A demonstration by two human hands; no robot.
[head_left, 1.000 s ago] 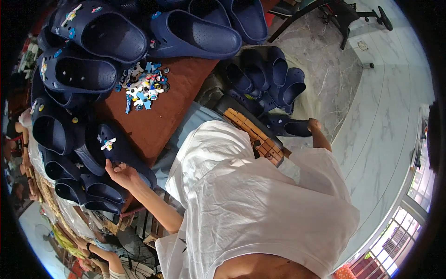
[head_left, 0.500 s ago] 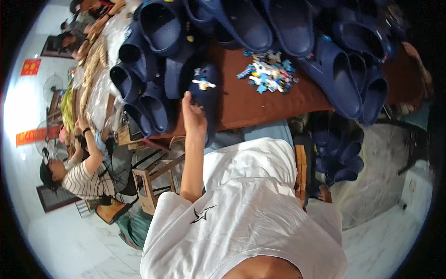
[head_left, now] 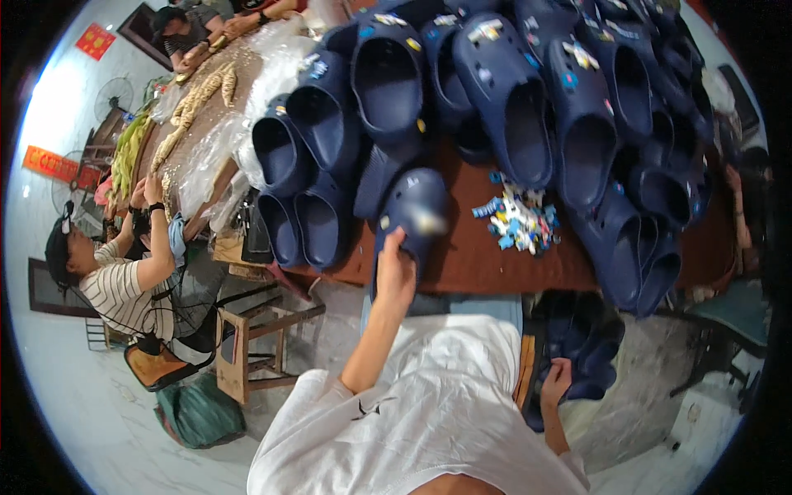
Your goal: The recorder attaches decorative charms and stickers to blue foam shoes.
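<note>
My left hand (head_left: 394,276) is closed on the side of a navy clog (head_left: 419,196) at the table's near edge. A white and yellow charm, blurred, sits on that clog's upper. Low on the right, beside the table, my right hand (head_left: 558,381) has its fingers curled on a dark navy clog (head_left: 535,414), which is mostly hidden. Several more navy clogs (head_left: 596,342) are bunched right beside that hand. Right of the left hand's clog lies a pile of small white, blue and yellow charms (head_left: 521,221).
Navy clogs (head_left: 388,82), many with charms on, crowd the brown tabletop (head_left: 462,264) along its left, back and right. A wooden stool (head_left: 235,355) stands on the floor at left. A person in a striped shirt (head_left: 124,280) works at another table, with plastic bags (head_left: 210,165) between.
My view has shifted, so the table sits lower in the picture. The left hand stays on its clog. My right hand now shows more plainly, beside the clogs at lower right.
</note>
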